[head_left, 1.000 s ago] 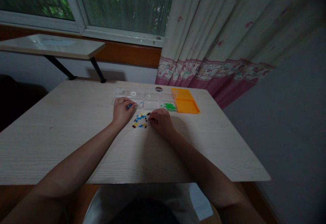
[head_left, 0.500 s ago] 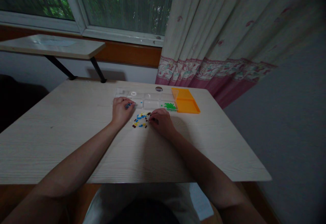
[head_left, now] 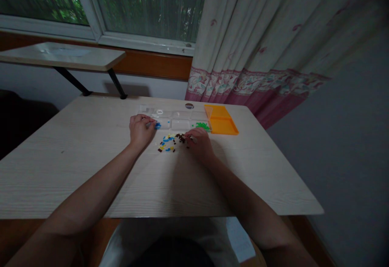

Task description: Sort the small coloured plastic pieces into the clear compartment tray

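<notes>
My left hand [head_left: 141, 131] rests at the front left of a clear compartment tray [head_left: 181, 124], fingers curled closed. Small blue pieces [head_left: 157, 125] show right beside its fingertips, in the tray's left front compartment. My right hand [head_left: 199, 142] is lowered at the table just before the tray, its fingers pinched together; whether something tiny is between them is too small to tell. Against those fingertips lies a heap of small dark brown pieces [head_left: 181, 138]. To the left, small blue, yellow and brown pieces [head_left: 166, 139] form a loose ring on the table.
Small green pieces [head_left: 202, 126] fill part of the tray's right front compartment. An orange open case [head_left: 224, 120] lies right of the tray. A dark round spot [head_left: 189, 106] is behind it. A raised shelf [head_left: 75, 56] on black legs stands at the table's [head_left: 146, 182] back left.
My right hand has shifted right, and the brown heap now shows beside its fingers. My left hand has drawn slightly left, baring the blue pieces.
</notes>
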A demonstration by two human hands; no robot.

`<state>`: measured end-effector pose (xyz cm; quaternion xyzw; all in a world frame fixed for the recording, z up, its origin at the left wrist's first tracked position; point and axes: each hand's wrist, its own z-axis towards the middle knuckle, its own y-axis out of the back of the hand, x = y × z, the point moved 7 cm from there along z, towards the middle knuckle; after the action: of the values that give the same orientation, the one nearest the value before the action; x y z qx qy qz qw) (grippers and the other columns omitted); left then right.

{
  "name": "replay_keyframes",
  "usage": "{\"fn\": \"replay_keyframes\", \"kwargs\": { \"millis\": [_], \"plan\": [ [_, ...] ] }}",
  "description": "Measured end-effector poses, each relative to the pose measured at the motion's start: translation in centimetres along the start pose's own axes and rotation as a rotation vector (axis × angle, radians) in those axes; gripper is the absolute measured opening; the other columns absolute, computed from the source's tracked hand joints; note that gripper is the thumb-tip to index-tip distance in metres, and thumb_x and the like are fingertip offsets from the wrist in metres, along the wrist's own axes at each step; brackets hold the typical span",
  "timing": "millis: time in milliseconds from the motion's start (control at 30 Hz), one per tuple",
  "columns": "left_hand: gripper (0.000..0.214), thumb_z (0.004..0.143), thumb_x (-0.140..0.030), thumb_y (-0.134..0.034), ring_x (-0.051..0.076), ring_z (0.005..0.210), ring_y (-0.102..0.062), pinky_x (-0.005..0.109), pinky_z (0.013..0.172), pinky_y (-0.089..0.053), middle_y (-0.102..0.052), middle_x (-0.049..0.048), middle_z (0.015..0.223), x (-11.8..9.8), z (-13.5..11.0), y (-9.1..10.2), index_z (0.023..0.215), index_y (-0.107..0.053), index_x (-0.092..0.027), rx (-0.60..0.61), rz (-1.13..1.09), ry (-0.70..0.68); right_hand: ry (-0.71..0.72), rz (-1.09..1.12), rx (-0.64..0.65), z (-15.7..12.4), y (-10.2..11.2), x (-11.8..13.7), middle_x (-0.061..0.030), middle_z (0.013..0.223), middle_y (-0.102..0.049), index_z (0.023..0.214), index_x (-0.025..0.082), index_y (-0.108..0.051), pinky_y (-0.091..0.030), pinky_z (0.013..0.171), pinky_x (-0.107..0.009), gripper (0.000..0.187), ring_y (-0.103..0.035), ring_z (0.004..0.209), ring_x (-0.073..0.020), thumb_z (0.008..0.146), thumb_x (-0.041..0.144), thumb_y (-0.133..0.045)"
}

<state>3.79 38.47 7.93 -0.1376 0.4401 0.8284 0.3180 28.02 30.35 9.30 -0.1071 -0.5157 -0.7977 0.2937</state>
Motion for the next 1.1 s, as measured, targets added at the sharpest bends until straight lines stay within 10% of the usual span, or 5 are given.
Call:
{"fn": "replay_keyframes", "kwargs": {
  "millis": [733, 1100],
  "plan": [
    [0.017, 0.090, -0.028, -0.061, 0.026, 0.104, -0.049, 0.047, 0.096, -0.038, -0.064, 0.0083, 0.099, -0.7, -0.1, 0.4, 0.094, -0.075, -0.020, -0.037, 0.007, -0.048, 0.040, 0.075, -0.060, -0.1, 0.0, -0.3, -0.0046, 0.086, -0.074, 0.080, 0.021, -0.071, -0.043, 0.086, -0.037, 0.008, -0.062, 0.088, -0.0221, 0.086, 0.022, -0.066],
    [0.019, 0.093, -0.033, -0.059, 0.023, 0.104, -0.052, 0.042, 0.095, -0.041, -0.066, 0.0060, 0.101, -7.6, -2.2, 0.7, 0.102, -0.074, -0.025, 0.093, -0.108, -0.398, -0.147, 0.391, -0.136, -0.4, 0.8, -0.5, -0.0034, 0.084, -0.073, 0.078, 0.024, -0.072, -0.046, 0.086, -0.036, 0.019, -0.063, 0.088, -0.0205, 0.085, 0.038, -0.062]
  ]
}}
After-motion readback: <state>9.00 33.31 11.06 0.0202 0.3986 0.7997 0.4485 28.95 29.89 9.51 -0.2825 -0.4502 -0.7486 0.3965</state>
